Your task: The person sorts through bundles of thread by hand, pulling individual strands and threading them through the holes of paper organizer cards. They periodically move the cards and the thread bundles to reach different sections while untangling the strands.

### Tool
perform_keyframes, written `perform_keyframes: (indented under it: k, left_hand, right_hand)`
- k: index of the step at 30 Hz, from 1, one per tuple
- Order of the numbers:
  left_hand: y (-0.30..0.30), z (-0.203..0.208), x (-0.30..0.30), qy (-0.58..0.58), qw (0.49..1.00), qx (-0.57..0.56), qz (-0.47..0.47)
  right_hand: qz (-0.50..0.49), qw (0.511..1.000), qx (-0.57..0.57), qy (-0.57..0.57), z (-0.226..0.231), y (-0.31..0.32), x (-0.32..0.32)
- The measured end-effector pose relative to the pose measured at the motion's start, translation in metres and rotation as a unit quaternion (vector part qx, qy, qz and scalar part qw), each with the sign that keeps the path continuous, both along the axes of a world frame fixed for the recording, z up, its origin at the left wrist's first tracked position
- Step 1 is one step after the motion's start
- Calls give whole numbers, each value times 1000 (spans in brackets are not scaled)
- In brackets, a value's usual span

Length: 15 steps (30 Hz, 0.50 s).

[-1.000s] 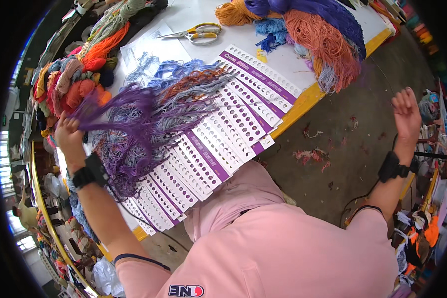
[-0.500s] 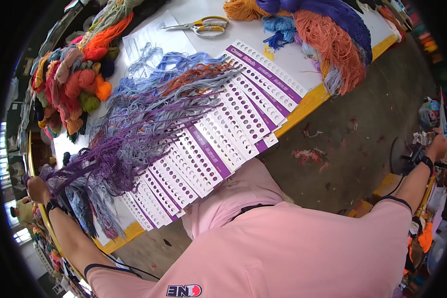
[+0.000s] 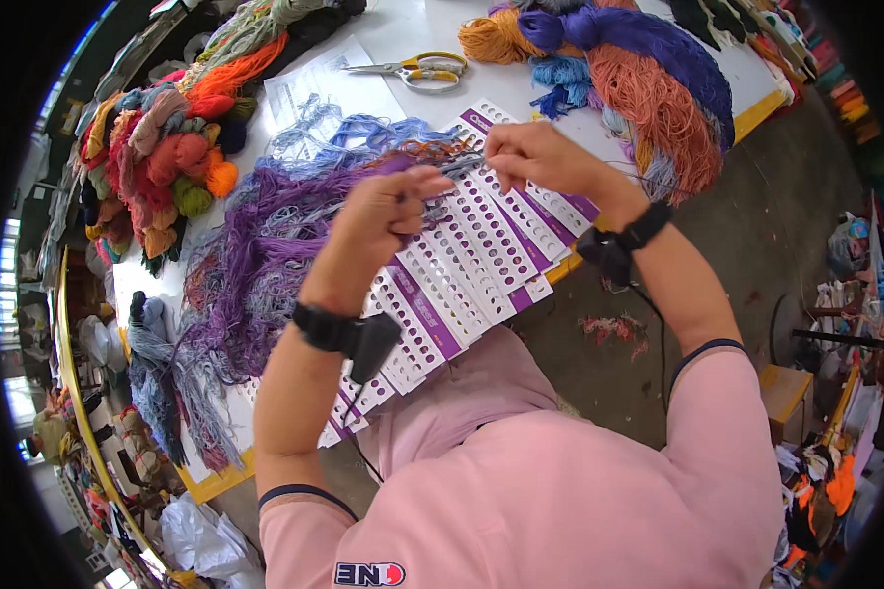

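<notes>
Head view: I see left hand and right hand swung inward, curled, pinch unclear, bringing work back to punched cards beneath.

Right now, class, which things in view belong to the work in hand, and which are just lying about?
Seemingly in use:
purple thread, beside the left hand
cards with holes, below the right hand

Apparently lying about:
scissors
paper sheet
plastic bag

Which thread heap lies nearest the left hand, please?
The purple and blue heap over the punched cards: it lies beside the left hand, while the red pile and salmon bundle lie farther off.
</notes>
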<state>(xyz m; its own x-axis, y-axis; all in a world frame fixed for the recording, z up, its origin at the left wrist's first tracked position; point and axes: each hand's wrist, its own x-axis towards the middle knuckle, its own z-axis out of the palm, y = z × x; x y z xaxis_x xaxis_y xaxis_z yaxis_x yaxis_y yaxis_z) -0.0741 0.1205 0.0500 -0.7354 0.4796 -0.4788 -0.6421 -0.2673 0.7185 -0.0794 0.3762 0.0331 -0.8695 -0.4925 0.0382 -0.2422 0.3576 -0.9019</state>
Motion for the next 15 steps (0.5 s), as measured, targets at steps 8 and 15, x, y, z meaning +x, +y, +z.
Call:
perform_keyframes:
  k: [8, 15]
  left_hand:
    - [30, -38, -11, -46, 992, -114, -21]
    - [44, -53, -15, 64, 978, -200, -12]
  right_hand:
    - [-11, 998, 65, -11, -37, -13, -14]
    - [-19, 994, 107, 1, -35, -17, -17]
